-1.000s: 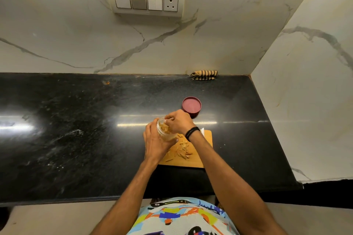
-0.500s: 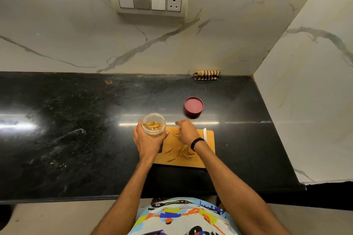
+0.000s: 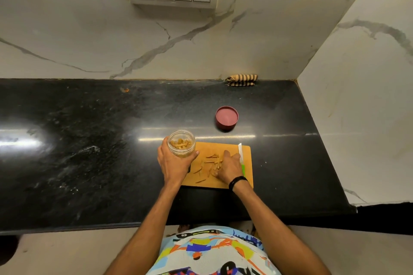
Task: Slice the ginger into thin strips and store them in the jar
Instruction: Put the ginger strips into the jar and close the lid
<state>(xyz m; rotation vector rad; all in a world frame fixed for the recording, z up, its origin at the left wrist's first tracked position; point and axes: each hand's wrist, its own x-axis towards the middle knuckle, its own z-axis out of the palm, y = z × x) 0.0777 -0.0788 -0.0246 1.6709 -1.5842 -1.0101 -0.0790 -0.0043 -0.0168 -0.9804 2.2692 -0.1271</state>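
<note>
Two hands busy: your left hand wraps its fingers round the jar at the board corner; your right hand covers loose ginger strips there, grip unclear. Shirt print unreadable.

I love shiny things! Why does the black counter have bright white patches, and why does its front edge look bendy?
Head view: that is glare, light bouncing off the polished counter, a big blotch at far left and a thin streak by the jar. Head view again: the wide-angle lens bows the front edge; it is probably straight.
</note>
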